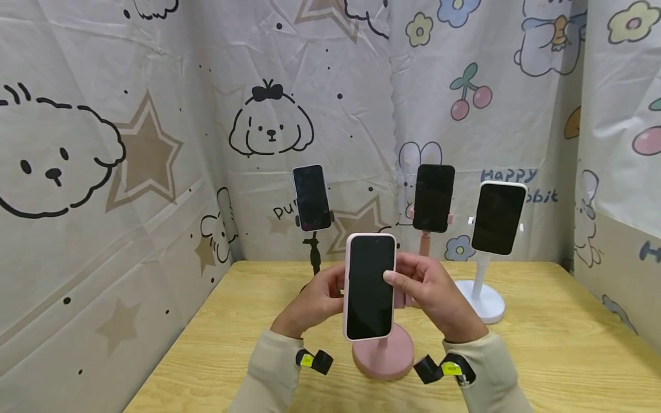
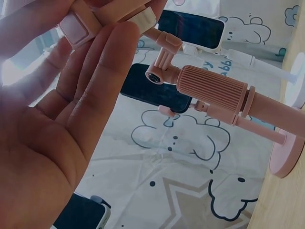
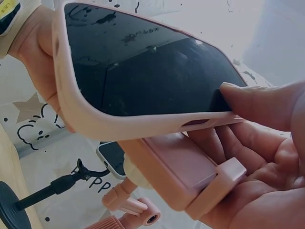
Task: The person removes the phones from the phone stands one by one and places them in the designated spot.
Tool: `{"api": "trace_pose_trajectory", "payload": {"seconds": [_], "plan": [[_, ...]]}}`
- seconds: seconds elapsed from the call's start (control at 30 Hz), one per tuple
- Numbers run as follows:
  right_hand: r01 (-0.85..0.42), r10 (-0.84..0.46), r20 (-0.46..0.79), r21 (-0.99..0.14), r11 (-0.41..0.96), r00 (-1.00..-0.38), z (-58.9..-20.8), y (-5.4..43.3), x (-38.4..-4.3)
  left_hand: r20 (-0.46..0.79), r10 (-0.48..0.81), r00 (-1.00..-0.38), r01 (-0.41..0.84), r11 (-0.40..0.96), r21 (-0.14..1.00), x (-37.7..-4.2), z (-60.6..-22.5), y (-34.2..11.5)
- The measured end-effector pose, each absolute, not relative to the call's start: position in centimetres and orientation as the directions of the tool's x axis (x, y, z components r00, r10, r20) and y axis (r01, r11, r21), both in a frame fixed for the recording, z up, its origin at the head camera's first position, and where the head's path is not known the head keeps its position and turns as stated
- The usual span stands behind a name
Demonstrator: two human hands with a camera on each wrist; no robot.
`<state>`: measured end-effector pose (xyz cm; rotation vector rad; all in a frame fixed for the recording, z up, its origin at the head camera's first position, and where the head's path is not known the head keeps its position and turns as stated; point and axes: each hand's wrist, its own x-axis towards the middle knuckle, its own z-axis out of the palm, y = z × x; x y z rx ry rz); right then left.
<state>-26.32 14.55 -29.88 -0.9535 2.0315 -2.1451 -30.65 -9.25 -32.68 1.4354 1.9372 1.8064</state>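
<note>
A phone in a pale pink case (image 1: pixel 369 287) stands upright in front of me, its dark screen facing me. My right hand (image 1: pixel 439 295) pinches its right side, thumb on the screen and fingers behind. Behind the phone is the clamp (image 3: pixel 181 162) of a pink phone stand, whose round base (image 1: pixel 383 367) rests on the table. My left hand (image 1: pixel 314 298) reaches behind the phone's left edge. In the left wrist view its fingers hold the clamp (image 2: pixel 78 28), near the stand's ribbed neck (image 2: pixel 212 88). The phone hides part of both hands in the head view.
Behind stand three more phones on stands: one phone (image 1: pixel 312 198) on a black stand (image 1: pixel 314 252), another (image 1: pixel 434 198) on a pink stand, and a white-framed one (image 1: pixel 498 218) on a white stand (image 1: pixel 477 304). Patterned cloth (image 1: pixel 341 74) surrounds the wooden table (image 1: pixel 206 355).
</note>
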Motion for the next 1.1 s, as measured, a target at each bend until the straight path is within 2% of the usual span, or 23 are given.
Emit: {"api": "trace_pose_trajectory", "payload": {"seconds": [0.1,0.23,0.37,0.57,0.77,0.97,1.1], "plan": [[-0.377,-0.425,0.401,-0.915,-0.144,-0.811,-29.8,14.7,-26.2,0.454,0.683,-0.572,0.514,-0.133,0.848,-30.6,-32.5,-9.2],[-0.400,-0.414,0.410,-0.909,-0.114,-0.813,-29.6,14.9,-26.0,0.358,0.682,-0.638,0.472,-0.020,0.881,-30.5,-32.4,-9.2],[-0.425,-0.395,0.419,-0.902,-0.078,-0.817,-29.5,15.1,-25.8,0.300,0.690,-0.659,0.451,0.044,0.891,-30.5,-32.5,-9.3],[-0.441,-0.372,0.433,-0.895,-0.069,-0.821,-29.2,15.5,-25.5,0.318,0.665,-0.676,0.470,0.057,0.881,-30.3,-32.3,-9.0],[-0.484,-0.316,0.458,-0.875,0.004,-0.831,-28.7,16.2,-25.1,0.320,0.627,-0.710,0.494,0.119,0.862,-29.9,-32.0,-8.7],[-0.487,-0.218,0.468,-0.873,0.041,-0.857,-28.1,17.2,-24.5,0.303,0.590,-0.749,0.480,0.167,0.861,-29.9,-31.9,-9.0],[-0.479,-0.122,0.474,-0.878,0.018,-0.872,-27.7,18.2,-24.0,0.304,0.581,-0.755,0.477,0.169,0.862,-30.0,-31.8,-9.3]]}}
